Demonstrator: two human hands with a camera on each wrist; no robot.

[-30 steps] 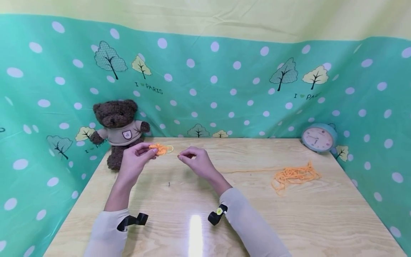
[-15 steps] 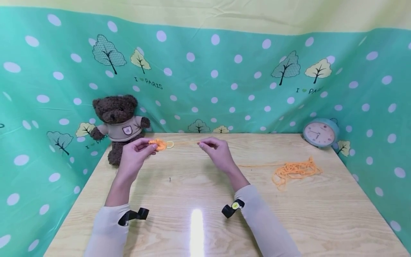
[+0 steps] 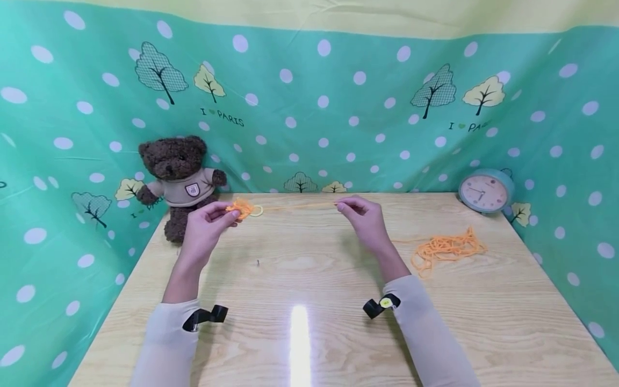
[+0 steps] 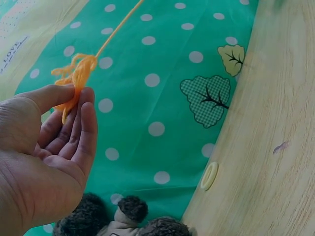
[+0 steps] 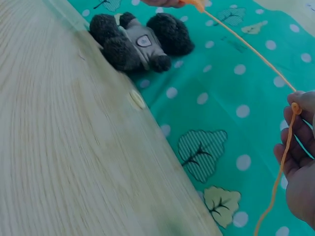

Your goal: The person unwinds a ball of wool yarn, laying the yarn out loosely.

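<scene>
My left hand (image 3: 205, 226) pinches a small looped bunch of orange yarn (image 4: 81, 71) between thumb and fingertips, held up off the table. From the bunch a taut orange strand (image 5: 251, 46) runs across to my right hand (image 3: 362, 220), whose thumb and fingers pinch it. Below that pinch the strand's slack part (image 5: 281, 182) hangs down. A pale yellow ring (image 4: 209, 176) lies on the table near its back edge; the head view shows it just beyond the bunch. Toward the right, a loose orange yarn pile (image 3: 450, 247) rests on the table, with a strand trailing left from it.
A dark brown teddy bear (image 3: 179, 177) in a grey top sits at the back left corner of the wooden table (image 3: 309, 285). At the back right stands a round blue clock (image 3: 485, 191). A tiny dark mark (image 3: 258, 263) shows on the tabletop. Green dotted cloth (image 3: 309, 118) hangs behind.
My right hand has moved right, away from the left hand, drawing the strand out into a longer straight line. The left hand keeps its pinch nearly in place. The head view has tilted slightly.
</scene>
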